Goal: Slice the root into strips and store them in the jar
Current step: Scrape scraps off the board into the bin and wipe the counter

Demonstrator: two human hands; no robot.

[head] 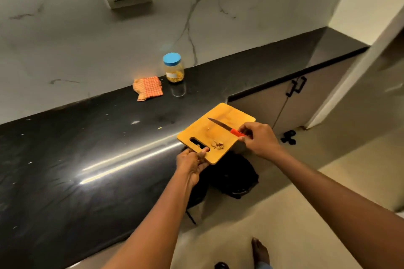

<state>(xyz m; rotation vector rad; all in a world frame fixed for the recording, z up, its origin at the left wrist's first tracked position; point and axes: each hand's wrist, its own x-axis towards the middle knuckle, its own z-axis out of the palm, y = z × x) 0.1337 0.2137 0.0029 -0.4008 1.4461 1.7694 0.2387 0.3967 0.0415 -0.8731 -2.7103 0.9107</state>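
Two hands share one board; the left hand has its fingers curled through the handle slot, gripping it; the right hand has its fingers pinching the red handle of the knife against the board's right edge; the blade lies flat, its long axis running far-left across the wood. A few cut root pieces sit just right of the slot, closer to the left hand; the board overhangs the counter. The jar stands far and left of the pieces, by the wall, lid on; a cloth lies just left of it. The pieces likely travel far-left next; the left hand is nearer.
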